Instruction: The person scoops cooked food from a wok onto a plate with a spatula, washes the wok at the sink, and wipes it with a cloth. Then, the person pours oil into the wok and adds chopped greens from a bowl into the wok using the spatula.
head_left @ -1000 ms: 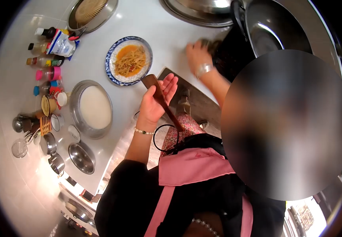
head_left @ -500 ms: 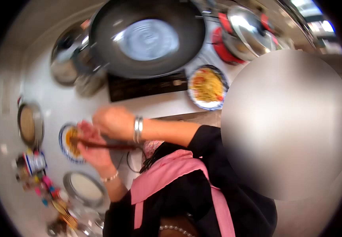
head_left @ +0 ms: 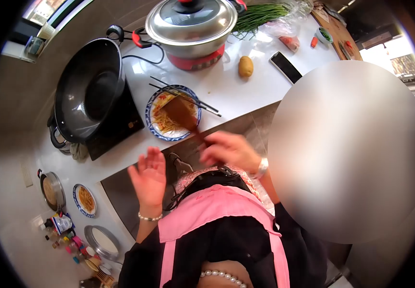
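Observation:
My right hand point(head_left: 231, 151) is closed round the handle of a brown wooden spatula point(head_left: 181, 114). The spatula's blade lies over a blue-rimmed plate point(head_left: 151, 115) of yellow shredded food with red bits point(head_left: 166, 126); whether it touches the food I cannot tell. Across that plate's far side rests a pair of dark chopsticks point(head_left: 188, 100). My left hand point(head_left: 150, 175) is raised in front of the counter edge, fingers stretched out, holding nothing.
A black wok point(head_left: 90, 89) sits on a black cooktop point(head_left: 116, 132). Behind stands a lidded steel pot point(head_left: 190, 36). A potato point(head_left: 246, 66), a phone point(head_left: 285, 66) and green stalks point(head_left: 262, 20) lie rightward. Another plate point(head_left: 84, 200) is at left. A grey blurred disc hides the right side.
The view has swung right. My hands have moved from the left-hand plate toward the plate with chopsticks. The spatula, earlier by my left hand, is now in my right; my left is free.

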Tool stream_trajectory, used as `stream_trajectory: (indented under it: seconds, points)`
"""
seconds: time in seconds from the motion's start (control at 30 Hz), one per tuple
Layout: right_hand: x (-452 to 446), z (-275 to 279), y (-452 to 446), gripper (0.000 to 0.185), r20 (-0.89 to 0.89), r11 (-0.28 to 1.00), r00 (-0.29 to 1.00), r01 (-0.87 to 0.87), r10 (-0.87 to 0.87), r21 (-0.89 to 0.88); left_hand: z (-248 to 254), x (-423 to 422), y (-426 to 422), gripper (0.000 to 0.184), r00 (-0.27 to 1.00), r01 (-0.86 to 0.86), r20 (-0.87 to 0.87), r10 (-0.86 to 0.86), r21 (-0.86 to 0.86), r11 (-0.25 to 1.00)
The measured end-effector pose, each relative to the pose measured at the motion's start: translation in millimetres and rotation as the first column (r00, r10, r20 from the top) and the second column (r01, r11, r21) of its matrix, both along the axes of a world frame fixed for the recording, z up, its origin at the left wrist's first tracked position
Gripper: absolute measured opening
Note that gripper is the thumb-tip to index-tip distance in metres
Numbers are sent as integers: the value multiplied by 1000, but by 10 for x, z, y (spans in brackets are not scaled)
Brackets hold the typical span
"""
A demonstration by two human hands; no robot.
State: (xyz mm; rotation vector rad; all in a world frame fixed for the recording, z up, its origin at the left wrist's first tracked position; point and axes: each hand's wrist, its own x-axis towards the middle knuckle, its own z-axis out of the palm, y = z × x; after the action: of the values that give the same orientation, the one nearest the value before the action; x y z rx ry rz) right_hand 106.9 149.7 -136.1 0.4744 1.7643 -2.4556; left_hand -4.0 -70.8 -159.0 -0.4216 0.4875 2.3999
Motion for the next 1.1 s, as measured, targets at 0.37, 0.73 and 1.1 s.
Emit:
stream_trajectory:
  seconds: [0.37,0.73,1.1]
  points:
    - [201,-1505,2297,22,92,480,836,217,-541,850,-7,519,615,26,979,141,147,-140,5,990]
    - [-1145,-1411,2317,65,181,-6,967,-185,-177,983,100,1171,277,28,959,-251,141,247,9,968]
    - [-748,-970,2299,56,-69,833,919,-317,388,454,-274,3865,-27,27,307,-952,133,942,50,303]
